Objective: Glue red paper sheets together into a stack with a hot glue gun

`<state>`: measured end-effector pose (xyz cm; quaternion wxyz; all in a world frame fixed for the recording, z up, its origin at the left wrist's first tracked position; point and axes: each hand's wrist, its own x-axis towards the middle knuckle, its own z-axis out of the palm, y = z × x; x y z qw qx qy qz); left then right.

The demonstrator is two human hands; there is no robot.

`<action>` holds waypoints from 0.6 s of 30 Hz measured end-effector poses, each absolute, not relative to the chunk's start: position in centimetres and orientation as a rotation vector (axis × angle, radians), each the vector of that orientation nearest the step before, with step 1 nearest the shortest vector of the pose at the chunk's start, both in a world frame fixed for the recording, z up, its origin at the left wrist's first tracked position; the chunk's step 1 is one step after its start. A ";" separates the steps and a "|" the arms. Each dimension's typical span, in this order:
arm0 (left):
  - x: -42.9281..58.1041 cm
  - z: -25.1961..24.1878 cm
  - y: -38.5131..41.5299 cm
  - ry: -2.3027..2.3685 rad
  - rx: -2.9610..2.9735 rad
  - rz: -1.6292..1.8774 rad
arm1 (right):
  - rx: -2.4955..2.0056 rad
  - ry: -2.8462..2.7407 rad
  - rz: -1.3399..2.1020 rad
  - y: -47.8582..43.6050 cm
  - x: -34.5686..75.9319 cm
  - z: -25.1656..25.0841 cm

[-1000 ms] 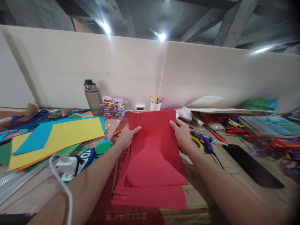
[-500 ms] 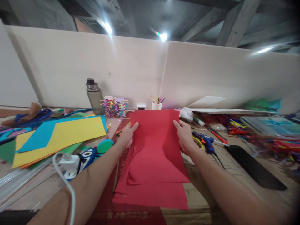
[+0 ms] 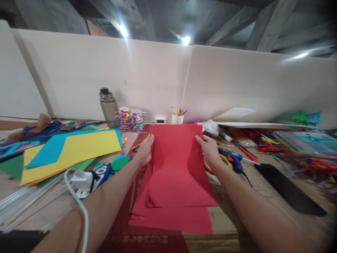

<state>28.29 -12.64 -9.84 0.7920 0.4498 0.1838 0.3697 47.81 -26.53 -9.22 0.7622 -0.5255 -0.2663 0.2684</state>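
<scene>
In the head view, several sheets of red paper (image 3: 179,165) stand raised toward me, their far edge lifted. My left hand (image 3: 144,151) is closed at their left edge, thumb on the near face. At the right edge my right hand (image 3: 210,149) pinches the sheets, thumb in front and fingers behind. Under the raised sheets, more red paper (image 3: 173,221) lies on the cardboard (image 3: 223,225), slightly askew. The fingers behind the paper are mostly hidden.
Yellow paper (image 3: 92,146) and blue sheets lie left, near a power strip (image 3: 101,172) with a white plug (image 3: 81,181). A bottle (image 3: 108,109) and pencil cup (image 3: 177,118) stand behind. A blue glue gun (image 3: 236,162) and black phone-like slab (image 3: 289,189) lie right.
The left edges of the raised sheets have shifted slightly against my left hand, showing less of its thumb over the front sheet. The whole view has moved a little.
</scene>
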 end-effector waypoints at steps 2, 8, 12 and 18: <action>28.3 -10.0 -12.6 0.402 0.971 0.798 | -1.139 -0.578 0.586 -26.5 47.8 -9.2; 28.3 -10.1 -12.9 0.370 1.091 0.771 | -1.133 -0.577 0.577 -26.5 47.7 -9.2; 28.2 -10.4 -12.9 0.361 1.103 0.777 | -1.136 -0.578 0.582 -26.6 47.6 -9.1; 28.4 -10.5 -12.6 0.354 1.068 0.783 | -1.106 -0.588 0.581 -26.6 47.1 -8.9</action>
